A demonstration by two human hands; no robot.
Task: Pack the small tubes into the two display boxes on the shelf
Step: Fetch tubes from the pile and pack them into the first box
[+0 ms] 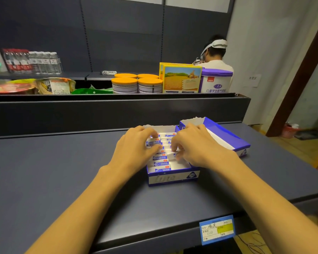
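Reaching into the near display box (173, 177) on the dark shelf (63, 171), both hands work the small tubes (161, 163) lying in a row inside. Left hand (134, 149) grip pinches a tube (153, 143); right hand (196, 143) grip pinches a white one (170, 155). Second display box (226, 136) sits just beside, right. Price tag (217, 229) on shelf edge.

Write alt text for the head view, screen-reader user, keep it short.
Both hands work inside a blue-and-white display box on a dark shelf: the left hand pinches a small tube, and the right hand pinches another over rows already packed. A second box, which looks empty, lies tilted at right.
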